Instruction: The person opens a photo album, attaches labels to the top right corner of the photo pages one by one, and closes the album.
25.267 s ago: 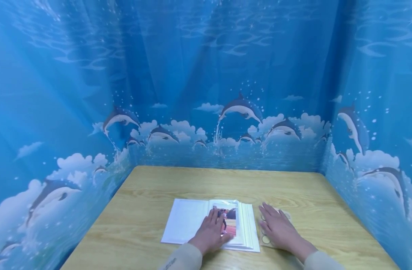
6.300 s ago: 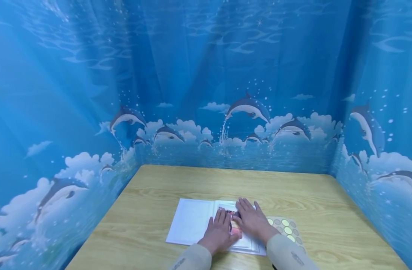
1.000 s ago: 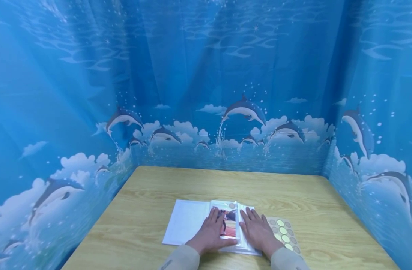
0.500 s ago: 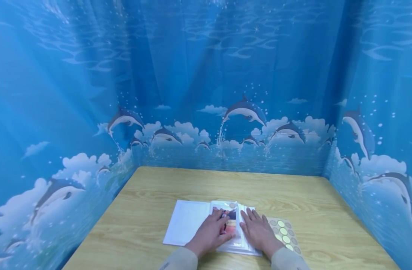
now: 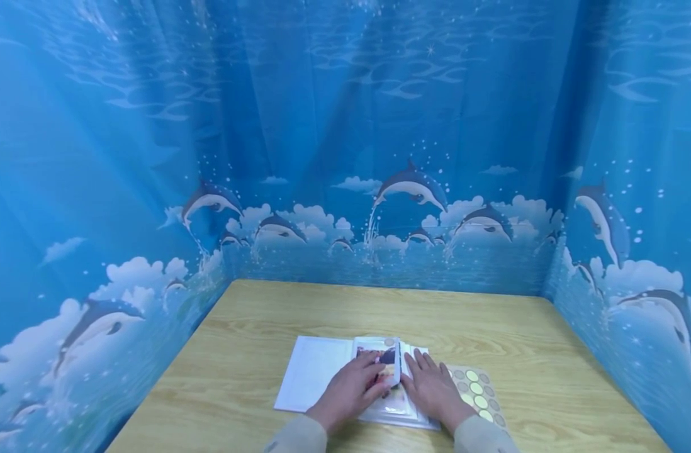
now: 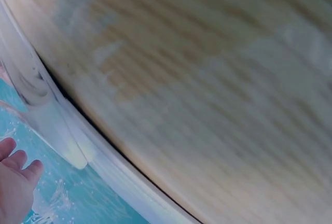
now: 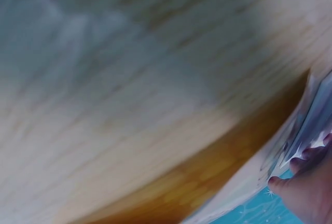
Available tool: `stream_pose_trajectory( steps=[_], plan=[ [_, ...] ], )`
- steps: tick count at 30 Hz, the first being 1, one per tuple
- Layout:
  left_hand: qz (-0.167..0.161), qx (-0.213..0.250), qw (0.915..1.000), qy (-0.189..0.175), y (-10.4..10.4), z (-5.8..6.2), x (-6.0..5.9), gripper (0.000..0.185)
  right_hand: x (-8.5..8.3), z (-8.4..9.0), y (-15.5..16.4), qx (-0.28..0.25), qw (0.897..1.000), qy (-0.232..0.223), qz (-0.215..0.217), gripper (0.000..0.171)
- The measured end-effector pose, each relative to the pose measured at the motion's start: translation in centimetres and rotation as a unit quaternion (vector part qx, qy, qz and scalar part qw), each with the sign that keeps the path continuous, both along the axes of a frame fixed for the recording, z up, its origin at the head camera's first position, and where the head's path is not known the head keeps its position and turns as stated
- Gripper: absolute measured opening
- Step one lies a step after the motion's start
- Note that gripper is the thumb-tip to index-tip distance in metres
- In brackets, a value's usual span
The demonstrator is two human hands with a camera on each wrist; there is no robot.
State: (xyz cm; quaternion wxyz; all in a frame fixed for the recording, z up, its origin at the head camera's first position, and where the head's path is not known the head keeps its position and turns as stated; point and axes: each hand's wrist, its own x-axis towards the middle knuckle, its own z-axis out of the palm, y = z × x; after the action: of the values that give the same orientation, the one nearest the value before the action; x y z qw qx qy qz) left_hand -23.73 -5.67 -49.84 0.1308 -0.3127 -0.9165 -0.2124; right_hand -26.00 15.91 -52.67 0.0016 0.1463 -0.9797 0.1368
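An open white photo album [image 5: 317, 371] lies on the table in the head view. My left hand [image 5: 345, 387] is over its photo page [image 5: 392, 371], fingers bent on the photo and thumb near the page's lower part, pinching it. The page's right edge bows up, with another clear sleeve [image 5: 399, 404] showing below. A small round sticker [image 5: 389, 342] sits at the page's top. My right hand [image 5: 434, 387] rests with straight fingers on the pages at the right. In the left wrist view, a raised clear page [image 6: 57, 125] curves above my left fingertips [image 6: 33, 167].
A sheet of round stickers [image 5: 481, 399], some pale yellow and some grey, lies right of the album, partly under my right hand and sleeve. Wooden table [image 5: 255, 314] surrounds the album. Blue dolphin curtains [image 5: 323, 126] stand along the table's back and sides.
My left thumb and fingers have drawn closer together, and the photo page's right edge has risen in a bow. The right hand has stayed put. The round sticker was absent 25 seconds ago.
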Motion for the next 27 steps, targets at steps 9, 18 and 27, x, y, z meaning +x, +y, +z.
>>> stream_pose_trajectory(
  steps=[9, 18, 27],
  plan=[
    [0.01, 0.071, 0.9969, -0.034, -0.6, 0.9, 0.6, 0.029, 0.2, 0.1, 0.0, -0.006, 1.0, 0.0, 0.002, 0.059],
    [0.018, 0.178, 0.9808, -0.078, -1.1, 1.0, 1.2, 0.019, 0.5, 0.3, -0.2, -0.021, 1.0, -0.003, 0.004, 0.06],
    [0.06, 0.278, 0.9453, -0.159, -2.2, 1.1, 1.7, 0.024, 0.5, 0.4, -0.1, -0.016, 1.0, -0.01, 0.001, 0.061]
  ],
)
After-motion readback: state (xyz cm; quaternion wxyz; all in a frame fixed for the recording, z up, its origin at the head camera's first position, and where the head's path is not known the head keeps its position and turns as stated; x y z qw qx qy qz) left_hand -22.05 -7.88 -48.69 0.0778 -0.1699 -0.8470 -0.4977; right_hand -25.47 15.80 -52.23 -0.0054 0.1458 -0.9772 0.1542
